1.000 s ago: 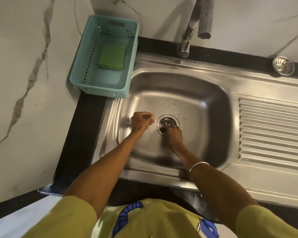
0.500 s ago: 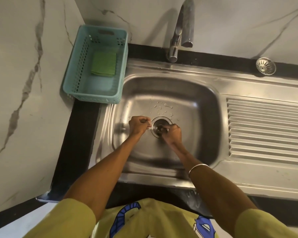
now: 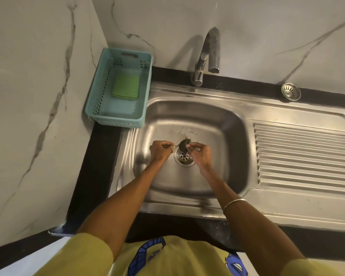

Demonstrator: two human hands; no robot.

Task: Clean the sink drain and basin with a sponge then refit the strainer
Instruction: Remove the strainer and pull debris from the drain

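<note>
Both hands are down in the steel basin over the open drain. My right hand pinches a dark green leaf just above the drain's far edge. Left of the drain, my left hand is closed on small bits of debris; what they are is too small to tell. The round metal strainer lies on the black counter strip at the back right. A green sponge sits inside the teal basket at the back left.
The tap arches over the basin's back rim. A ribbed drainboard fills the right side. Water drops lie behind the drain. Marble walls close in the left and back. The black counter edge runs along the front.
My right hand has lifted out of the drain holding a dark leaf. The left hand stays closed beside the drain. The camera has tilted up, showing more wall.
</note>
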